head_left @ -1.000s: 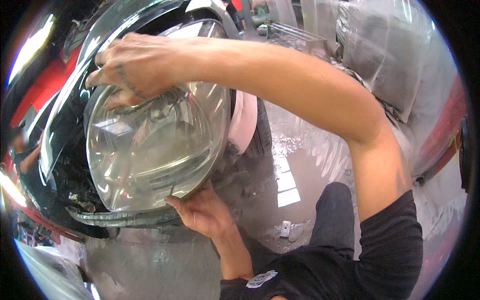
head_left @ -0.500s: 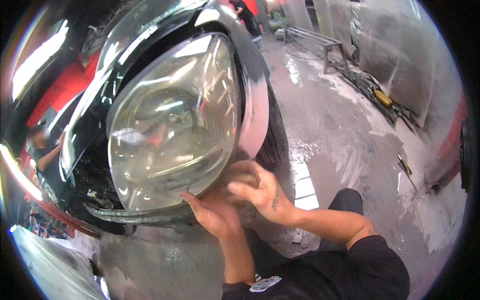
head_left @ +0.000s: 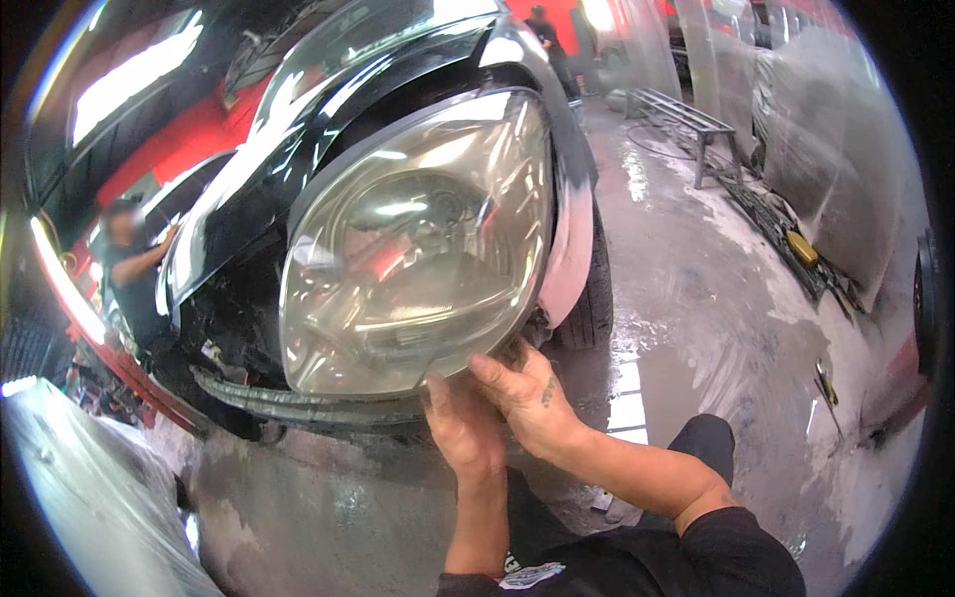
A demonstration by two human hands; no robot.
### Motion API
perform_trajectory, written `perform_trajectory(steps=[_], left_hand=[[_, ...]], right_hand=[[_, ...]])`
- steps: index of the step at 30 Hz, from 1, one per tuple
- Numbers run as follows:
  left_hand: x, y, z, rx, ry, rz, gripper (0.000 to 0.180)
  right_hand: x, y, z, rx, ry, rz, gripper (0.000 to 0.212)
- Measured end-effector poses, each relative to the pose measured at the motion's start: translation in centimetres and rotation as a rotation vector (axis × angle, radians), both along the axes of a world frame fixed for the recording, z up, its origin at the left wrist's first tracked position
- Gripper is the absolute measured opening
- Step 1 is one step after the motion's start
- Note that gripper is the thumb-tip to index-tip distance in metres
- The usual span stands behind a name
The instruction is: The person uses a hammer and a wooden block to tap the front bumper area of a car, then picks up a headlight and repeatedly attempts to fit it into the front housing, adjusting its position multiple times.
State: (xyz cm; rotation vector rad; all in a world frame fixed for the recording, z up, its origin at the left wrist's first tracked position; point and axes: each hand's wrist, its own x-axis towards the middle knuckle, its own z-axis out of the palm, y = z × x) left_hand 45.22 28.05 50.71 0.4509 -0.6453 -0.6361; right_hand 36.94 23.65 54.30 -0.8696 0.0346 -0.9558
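A large headlight (head_left: 418,259) with a hazy, yellowed lens sits at the front corner of a black car (head_left: 398,75). My right hand (head_left: 537,403) is at the lamp's lower right edge, its thumb on the lens rim and its fingers curled behind, partly hidden. Beside it, my left hand (head_left: 466,433) is raised under the lower edge with the thumb up near the rim. Its other fingers are mostly out of sight behind the lamp and the right hand. Right of the lamp runs a pinkish fender patch (head_left: 569,254) above the tire (head_left: 595,308).
A person (head_left: 134,264) stands at the car's far left side, another person (head_left: 547,45) at the back. Plastic sheeting covers something at lower left (head_left: 90,497). A metal stand (head_left: 686,114), a yellow tool (head_left: 802,249) and a hand tool (head_left: 827,386) are along the wet floor's right side.
The view has shifted, so the car appears farther right. My right hand has closed in on the lamp's lower edge, and my left hand has turned more upright.
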Motion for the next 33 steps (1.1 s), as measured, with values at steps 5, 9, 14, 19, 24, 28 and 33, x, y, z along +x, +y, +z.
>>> perform_trajectory(steps=[5,9,14,19,24,28,33], left_hand=[[-0.1,0.8,0.3,0.047,-0.02,-0.017,0.06],[0.2,2.0,0.7,0.111,-0.025,-0.033,0.055],[2.5,5.5,-0.2,0.222,0.04,-0.128,0.041],[8.2,11.4,0.1,0.348,-0.735,0.371,0.026],[19.5,10.6,6.4,0.352,-1.007,1.151,0.059],[24.5,8.7,8.9,0.481,-1.202,0.672,0.091],[24.5,7.9,7.0,0.404,-1.049,0.792,0.08]], right_hand=[[0.4,-0.8,0.0,-0.03,0.035,-0.013,0.069],[1.0,-1.0,0.0,-0.019,-0.022,-0.061,0.069],[1.3,-0.3,0.2,0.148,-0.103,-0.047,0.068],[1.2,-0.2,0.2,0.154,-0.01,-0.111,0.068],[1.5,-0.3,-0.4,0.082,0.054,-0.199,0.066],[1.8,-0.4,-0.7,-0.012,0.037,-0.267,0.067],[1.6,0.0,-0.8,-0.044,0.04,-0.289,0.071]])
